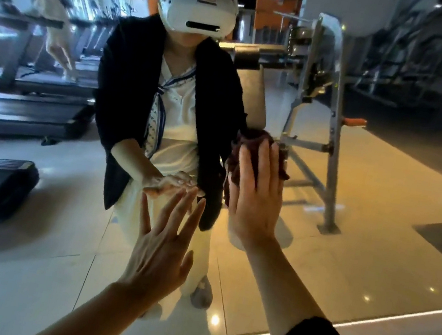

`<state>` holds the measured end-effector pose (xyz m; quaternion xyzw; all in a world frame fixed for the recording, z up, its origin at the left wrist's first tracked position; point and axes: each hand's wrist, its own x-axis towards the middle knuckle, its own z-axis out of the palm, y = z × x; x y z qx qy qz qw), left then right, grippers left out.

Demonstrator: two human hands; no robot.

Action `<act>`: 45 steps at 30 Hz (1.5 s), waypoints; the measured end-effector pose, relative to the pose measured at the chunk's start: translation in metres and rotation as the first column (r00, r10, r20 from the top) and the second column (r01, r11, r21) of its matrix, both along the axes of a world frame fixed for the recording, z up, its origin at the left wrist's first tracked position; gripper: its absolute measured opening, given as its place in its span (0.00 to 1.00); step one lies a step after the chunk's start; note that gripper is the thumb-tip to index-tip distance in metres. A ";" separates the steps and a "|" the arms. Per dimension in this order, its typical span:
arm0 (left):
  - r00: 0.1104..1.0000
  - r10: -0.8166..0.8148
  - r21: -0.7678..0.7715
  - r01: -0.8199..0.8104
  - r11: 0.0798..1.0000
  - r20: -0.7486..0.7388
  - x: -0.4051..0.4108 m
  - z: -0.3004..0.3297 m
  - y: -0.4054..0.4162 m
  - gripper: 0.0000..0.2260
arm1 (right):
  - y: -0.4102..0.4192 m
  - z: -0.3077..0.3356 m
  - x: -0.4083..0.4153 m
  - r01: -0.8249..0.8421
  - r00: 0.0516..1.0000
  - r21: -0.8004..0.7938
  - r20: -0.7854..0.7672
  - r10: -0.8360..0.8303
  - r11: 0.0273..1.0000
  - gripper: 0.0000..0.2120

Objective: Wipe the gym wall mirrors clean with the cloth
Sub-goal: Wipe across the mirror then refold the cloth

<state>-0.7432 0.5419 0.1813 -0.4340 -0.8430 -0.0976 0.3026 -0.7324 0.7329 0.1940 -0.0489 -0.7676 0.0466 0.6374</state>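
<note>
At the centre of the frame, low on a gym wall mirror (375, 251), a dark maroon cloth (249, 146) is pressed flat against the glass by the right hand (256, 196), its fingers straight and laid over the bunched fabric rather than curled round it. Just to the left, the left hand (162, 248) is held with fingers spread and straight, the fingertips at or touching the glass; nothing is grasped by it.

The cloth is seen right of centre, partly hidden behind the right hand. In the reflection, a treadmill (18, 110) is shown at the left of the frame and a weight bench frame (331, 145) at the upper right. The mirror's lower edge is marked by a bright strip (363, 322) running across the lower right.

The wiping is judged to be under way, with the lower part of this panel being worked. No smears or streaks can be made out on the glass in this blurred view, so how much has been cleaned cannot be told. The upper glass and any neighbouring panels are presumed to be left.
</note>
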 end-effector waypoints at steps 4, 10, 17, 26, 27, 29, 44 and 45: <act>1.000 -0.005 -0.006 0.005 1.000 0.004 0.007 0.003 0.019 0.50 | 0.046 0.010 0.010 -0.007 0.983 -0.332 -0.178 -0.055 0.943 0.22; 1.000 0.015 -0.030 -0.015 0.999 0.014 0.012 -0.006 0.025 0.50 | 0.014 -0.111 0.030 -0.005 0.998 -0.775 -0.041 -0.042 0.632 0.31; 1.000 0.010 -0.005 -0.010 1.000 -0.010 0.022 -0.015 0.041 0.51 | 0.021 -0.049 0.013 -0.110 0.982 -0.541 -0.187 0.008 0.834 0.27; 0.995 0.063 0.081 -0.070 0.994 0.079 0.032 -0.043 0.034 0.52 | 0.005 -0.111 0.031 -0.055 0.957 -0.008 0.285 0.055 0.998 0.30; 0.993 0.077 0.089 -0.085 0.992 0.092 0.032 -0.049 0.024 0.52 | 0.003 -0.133 0.036 -0.103 0.928 0.122 0.369 0.051 0.987 0.32; 0.988 0.109 0.113 -0.121 0.986 0.111 0.031 -0.059 0.003 0.54 | 0.009 -0.149 0.042 -0.172 0.906 0.269 0.421 0.045 0.948 0.33; 0.889 0.406 0.303 -0.455 0.837 0.214 -0.002 -0.036 -0.117 0.47 | -0.106 -0.073 -0.042 -0.351 0.915 0.649 0.390 0.100 0.675 0.22; 0.893 0.404 0.302 -0.448 0.841 0.200 -0.006 -0.035 -0.126 0.48 | -0.108 -0.077 -0.041 -0.358 0.908 0.647 0.409 0.090 0.674 0.22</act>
